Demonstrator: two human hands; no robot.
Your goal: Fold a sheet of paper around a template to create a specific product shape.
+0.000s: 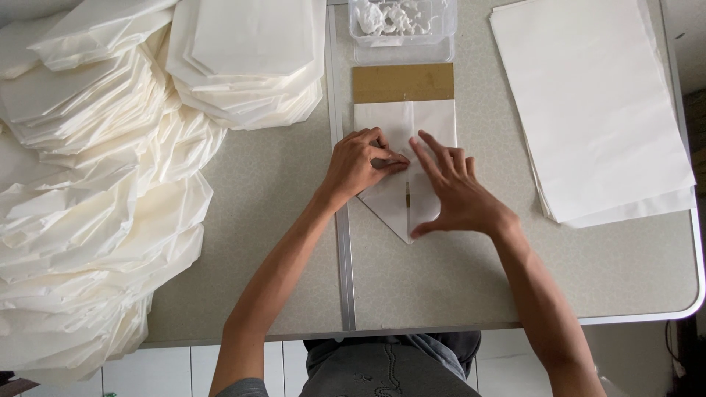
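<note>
A white sheet of paper folded around a brown cardboard piece lies in the middle of the table; the folded paper tapers to a point toward me. My left hand presses its fingertips on the centre seam of the fold. My right hand lies flat on the right flap, fingers spread, thumb near the lower tip. Both hands touch the paper and lift nothing.
A stack of flat white sheets lies at the right. Piles of folded white paper pieces cover the left side. A clear plastic box with white paste stands behind the cardboard. The grey table has a metal seam down its middle.
</note>
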